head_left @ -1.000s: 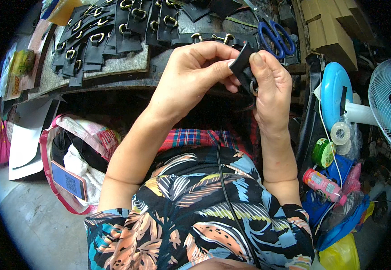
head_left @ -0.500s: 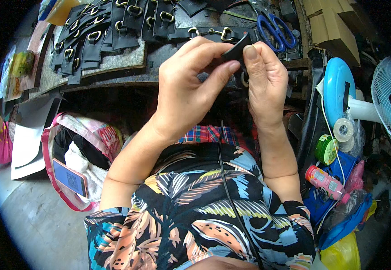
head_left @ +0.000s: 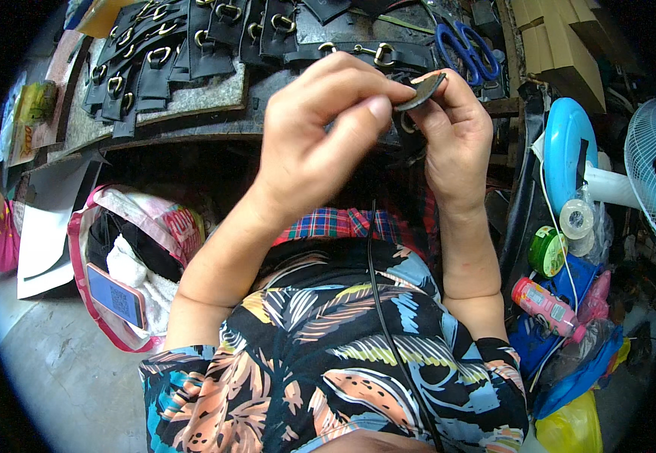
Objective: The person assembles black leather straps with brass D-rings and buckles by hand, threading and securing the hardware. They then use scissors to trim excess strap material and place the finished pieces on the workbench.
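In front of me, near the workbench's front edge, a short black leather strap [head_left: 422, 93] curves upward between my hands. My right hand [head_left: 457, 136] is closed on it, pinching it with thumb and fingers. The index fingertip of my left hand [head_left: 324, 132] touches the strap, while its thumb stands apart from it; its other fingers are partly hidden. A metal ring [head_left: 408, 124] shows just beneath the strap; how it is joined is hidden. Behind my hands lies a black strap with brass-coloured hardware [head_left: 383, 54]. Blue-handled scissors [head_left: 467, 53] rest to its right.
Several black straps with metal rings [head_left: 211, 57] cover the bench at the far left. A bag [head_left: 86, 302] holding cloths and a phone [head_left: 116, 296] is at lower left. On the right are a fan [head_left: 648, 166], a pink bottle [head_left: 546, 306] and cardboard [head_left: 562, 49].
The strap has moved slightly right and tilted, showing more of its face. My left thumb has come away from it, and my right hand has shifted a little right.
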### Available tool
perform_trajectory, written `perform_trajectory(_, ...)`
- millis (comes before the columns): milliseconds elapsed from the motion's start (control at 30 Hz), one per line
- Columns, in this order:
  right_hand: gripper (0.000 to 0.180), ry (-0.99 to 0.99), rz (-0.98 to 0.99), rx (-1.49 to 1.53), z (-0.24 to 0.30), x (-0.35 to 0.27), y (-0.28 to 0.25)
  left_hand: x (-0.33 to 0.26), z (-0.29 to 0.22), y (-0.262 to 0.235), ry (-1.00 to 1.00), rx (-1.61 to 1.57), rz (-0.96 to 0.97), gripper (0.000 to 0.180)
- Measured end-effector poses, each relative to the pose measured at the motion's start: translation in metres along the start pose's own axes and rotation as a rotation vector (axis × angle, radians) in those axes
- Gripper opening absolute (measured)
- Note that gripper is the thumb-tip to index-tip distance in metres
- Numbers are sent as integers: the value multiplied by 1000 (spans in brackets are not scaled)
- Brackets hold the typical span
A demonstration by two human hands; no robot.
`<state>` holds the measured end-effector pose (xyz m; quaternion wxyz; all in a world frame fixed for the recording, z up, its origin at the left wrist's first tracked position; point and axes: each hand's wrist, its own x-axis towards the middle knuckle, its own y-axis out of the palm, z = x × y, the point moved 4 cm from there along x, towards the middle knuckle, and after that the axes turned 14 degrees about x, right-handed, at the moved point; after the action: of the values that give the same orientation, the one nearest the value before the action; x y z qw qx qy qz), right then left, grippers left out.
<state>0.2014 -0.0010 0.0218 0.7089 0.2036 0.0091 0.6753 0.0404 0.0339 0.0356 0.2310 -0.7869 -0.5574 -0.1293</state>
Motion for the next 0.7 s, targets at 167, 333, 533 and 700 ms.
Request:
perform_trajectory(167, 8, 34, 3, 24, 1, -3, -2, 8, 10, -2, -298, -481, 170, 39)
perform_trajectory(333, 12, -65, 97, -44, 7, -4, -3, 13, 14, -4, -515, -535, 338, 32)
perform_trajectory(533, 14, -68, 81, -100, 4, -6, -5, 16, 12, -4, -438, -277, 305, 26)
perform_trajectory(700, 23, -102, 3, -176, 4, -6, 0, 20, 9, -4, -398, -208, 202, 22)
